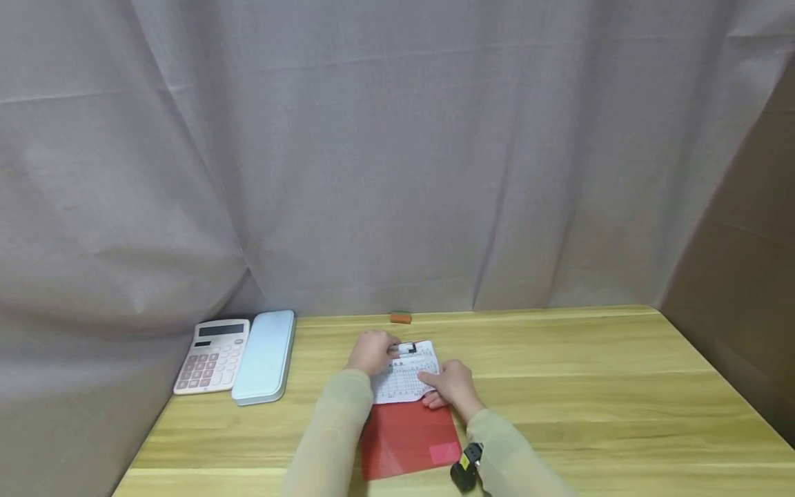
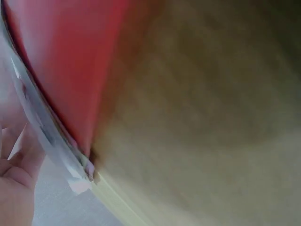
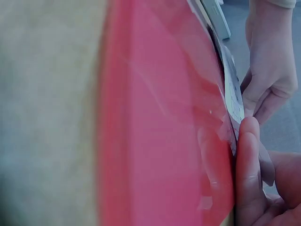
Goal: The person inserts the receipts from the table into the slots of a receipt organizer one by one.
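A stack of printed paper forms [image 1: 402, 381] lies over the upper part of a red plastic folder [image 1: 406, 442] on the table. At the top of the papers is a small black binder clip [image 1: 410, 348] with wire handles. My left hand [image 1: 370, 351] pinches at the clip's left side, its fingertips partly hidden. My right hand [image 1: 455, 386] grips the right edge of the papers, thumb on top and fingers underneath. In the right wrist view, the right fingers [image 3: 248, 174] lie along the papers' edge beside the folder.
A calculator [image 1: 211, 355] and a pale blue pencil case [image 1: 265, 355] sit side by side at the left edge of the table. A small orange-brown block [image 1: 400, 318] lies at the back, near the grey curtain [image 1: 397, 172]. Wood-grain tabletop [image 1: 590, 393] extends to the right.
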Demonstrator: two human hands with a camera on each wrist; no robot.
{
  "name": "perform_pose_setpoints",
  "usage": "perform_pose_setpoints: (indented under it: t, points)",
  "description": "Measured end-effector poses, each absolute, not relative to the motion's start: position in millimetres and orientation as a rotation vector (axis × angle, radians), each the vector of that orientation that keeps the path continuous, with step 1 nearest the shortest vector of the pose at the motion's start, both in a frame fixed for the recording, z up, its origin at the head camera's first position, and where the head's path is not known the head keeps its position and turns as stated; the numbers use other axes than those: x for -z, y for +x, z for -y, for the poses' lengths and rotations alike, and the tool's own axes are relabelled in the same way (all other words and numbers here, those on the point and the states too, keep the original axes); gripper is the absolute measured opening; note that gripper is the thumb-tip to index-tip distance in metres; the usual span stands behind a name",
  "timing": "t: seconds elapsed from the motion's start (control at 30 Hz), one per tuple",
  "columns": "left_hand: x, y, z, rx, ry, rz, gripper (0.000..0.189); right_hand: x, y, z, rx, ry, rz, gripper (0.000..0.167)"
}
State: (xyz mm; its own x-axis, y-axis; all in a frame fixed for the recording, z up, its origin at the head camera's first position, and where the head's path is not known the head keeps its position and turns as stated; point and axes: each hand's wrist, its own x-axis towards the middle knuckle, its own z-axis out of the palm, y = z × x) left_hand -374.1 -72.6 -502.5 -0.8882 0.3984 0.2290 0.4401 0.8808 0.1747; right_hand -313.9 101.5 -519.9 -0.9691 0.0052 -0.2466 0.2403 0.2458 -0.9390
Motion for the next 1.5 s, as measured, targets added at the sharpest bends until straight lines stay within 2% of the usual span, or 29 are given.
perform_pose_setpoints:
  t: [0.33,0.67,0.93,1.5]
  points:
    - [503.6,-375.3,72.6,0.39,-0.58,2.868,0.012,517.0,-318.9,-101.6,1.731,0.278,-2.336,0.027]
    - [503.2,-378.6,72.6,0.365,-0.63,2.831,0.01,509.5,-324.6,-100.8,1.616,0.332,-2.392,0.038]
    - [502.2,-377.4,72.0,0.332,-0.638,2.862,0.007,508.2,-327.3,-97.8,1.519,0.37,-2.459,0.039]
    - [500.2,-373.7,70.3,0.388,-0.631,2.879,0.022,506.2,-328.1,-101.8,1.511,0.349,-2.443,0.042]
